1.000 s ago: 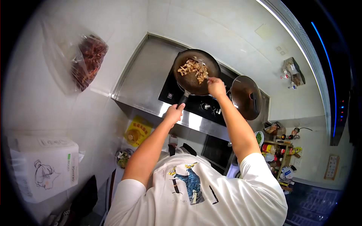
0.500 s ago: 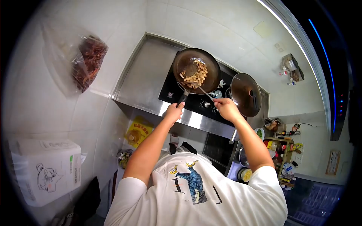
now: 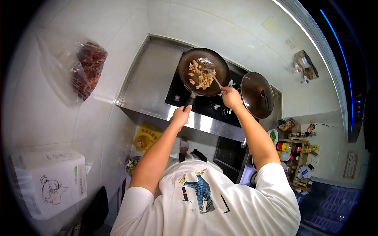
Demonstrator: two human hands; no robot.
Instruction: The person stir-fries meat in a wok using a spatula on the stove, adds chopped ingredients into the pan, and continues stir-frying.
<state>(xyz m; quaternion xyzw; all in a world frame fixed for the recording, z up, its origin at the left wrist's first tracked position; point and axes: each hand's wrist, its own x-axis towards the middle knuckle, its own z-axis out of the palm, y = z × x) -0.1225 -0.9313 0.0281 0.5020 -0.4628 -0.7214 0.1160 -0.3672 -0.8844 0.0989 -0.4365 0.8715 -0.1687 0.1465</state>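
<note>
A dark wok (image 3: 185, 70) rests on the black gas stove (image 3: 173, 92), its handle pointing toward me. My left hand (image 3: 181, 117) is closed round the black wok handle (image 3: 190, 101). Small browned food pieces (image 3: 204, 80) lie in the wok, mostly at its lower middle. My right hand (image 3: 231, 97), at the wok's right edge, grips the end of a metal spatula (image 3: 216, 80). The spatula's head is among the food. A glass-lidded pot (image 3: 252, 92) stands to the right of my right hand.
A steel counter (image 3: 147, 74) extends left of the stove. To the right are a bowl of chopped greens (image 3: 273, 135) and a rack of bottles (image 3: 301, 157). A bag of dried red food (image 3: 89, 69) hangs on the left wall. The range hood (image 3: 338, 70) is at upper right.
My right hand first drew back toward me, then moved forward and left to the wok's edge. The food has been shifted and spread within the wok. My left hand has kept its hold.
</note>
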